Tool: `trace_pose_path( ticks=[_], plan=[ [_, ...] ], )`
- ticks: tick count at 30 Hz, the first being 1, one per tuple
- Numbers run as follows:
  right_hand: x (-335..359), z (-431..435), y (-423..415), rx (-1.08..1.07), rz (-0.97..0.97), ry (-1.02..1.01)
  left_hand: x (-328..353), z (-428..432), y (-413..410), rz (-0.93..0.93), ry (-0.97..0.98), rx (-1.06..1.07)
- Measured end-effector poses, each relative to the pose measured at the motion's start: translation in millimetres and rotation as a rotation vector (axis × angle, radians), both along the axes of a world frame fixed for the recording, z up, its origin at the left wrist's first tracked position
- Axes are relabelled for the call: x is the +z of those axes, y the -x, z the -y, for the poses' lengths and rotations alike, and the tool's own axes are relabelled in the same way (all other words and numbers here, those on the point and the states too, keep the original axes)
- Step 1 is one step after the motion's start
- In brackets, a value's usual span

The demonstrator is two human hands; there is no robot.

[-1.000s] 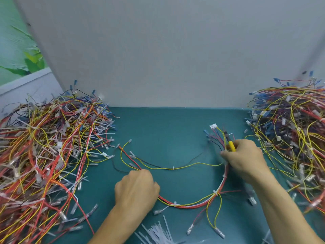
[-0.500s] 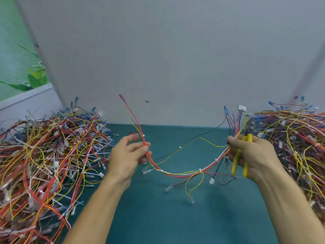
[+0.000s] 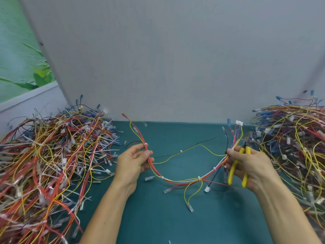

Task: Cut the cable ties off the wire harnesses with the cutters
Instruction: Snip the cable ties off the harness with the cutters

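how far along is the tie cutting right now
Done: cannot tell; neither the left pile nor the right pile looks plainly finished. In hand: the left hand pinches one harness, the right hand holds its other end plus the yellow cutters. Left: white cable ties are on that harness, cutters not yet on any.

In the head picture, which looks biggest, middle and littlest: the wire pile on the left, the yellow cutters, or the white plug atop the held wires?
1. Left wire pile: biggest by far, and it runs off the picture.
2. Yellow cutters: partly hidden in the right hand.
3. White plug atop the held wires: littlest.
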State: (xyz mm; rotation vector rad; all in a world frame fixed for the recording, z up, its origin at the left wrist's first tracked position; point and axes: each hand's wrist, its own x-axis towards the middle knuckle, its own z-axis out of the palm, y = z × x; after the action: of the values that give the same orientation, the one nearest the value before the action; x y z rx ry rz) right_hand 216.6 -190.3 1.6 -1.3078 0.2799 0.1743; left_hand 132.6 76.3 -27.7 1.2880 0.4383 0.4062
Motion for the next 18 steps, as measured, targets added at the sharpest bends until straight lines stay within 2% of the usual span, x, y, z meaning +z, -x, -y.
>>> trace_pose_path(
  ticks=[7, 11, 15, 18],
  plan=[
    [-1, -2, 0, 0.022, 0.098, 0.025, -2, 2, -4, 0.05, -0.064, 0.003],
    [3, -11, 6, 0.068, 0.276, 0.105, -1, 4, -7, 0.084, -0.18, -0.02],
    [9, -24, 15, 0.219, 0.496, 0.251, -2, 10, -9, 0.102, -0.304, -0.096],
    [10, -31, 19, 0.304, 0.558, 0.32, 0, 13, -9, 0.124, -0.402, -0.12]
  ],
)
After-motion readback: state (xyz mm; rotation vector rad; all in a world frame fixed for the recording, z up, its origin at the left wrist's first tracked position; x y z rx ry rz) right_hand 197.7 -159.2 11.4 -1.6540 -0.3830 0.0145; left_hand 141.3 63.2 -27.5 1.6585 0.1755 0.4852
